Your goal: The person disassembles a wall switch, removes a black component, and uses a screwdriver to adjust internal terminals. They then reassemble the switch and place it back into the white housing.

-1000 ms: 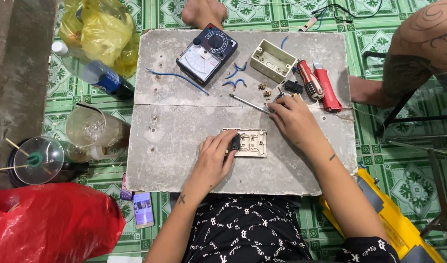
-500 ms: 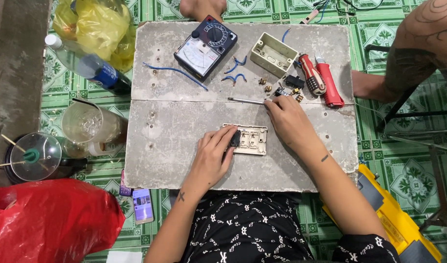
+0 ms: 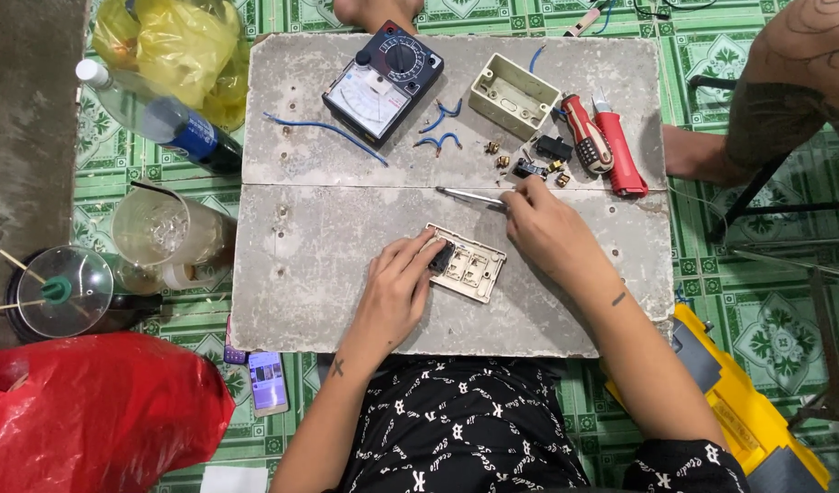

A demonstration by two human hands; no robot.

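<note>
Left hand (image 3: 396, 297) grip pinches beige switch plate (image 3: 467, 263) (flat); right hand (image 3: 549, 228) apparently holds screwdriver (image 3: 471, 195).

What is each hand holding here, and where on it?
Left hand grips the switch plate at its left end. Right hand pinches the screwdriver by its handle end.

We see a rough, matt grey slab (image 3: 346, 274) bearing a cream plastic switch plate (image 3: 469, 265). A shiny metal screwdriver shaft (image 3: 469, 195) lies on it, with glossy red plastic handles (image 3: 606, 146) nearby. The red bag (image 3: 90, 411) looks like glossy thin plastic.
</note>
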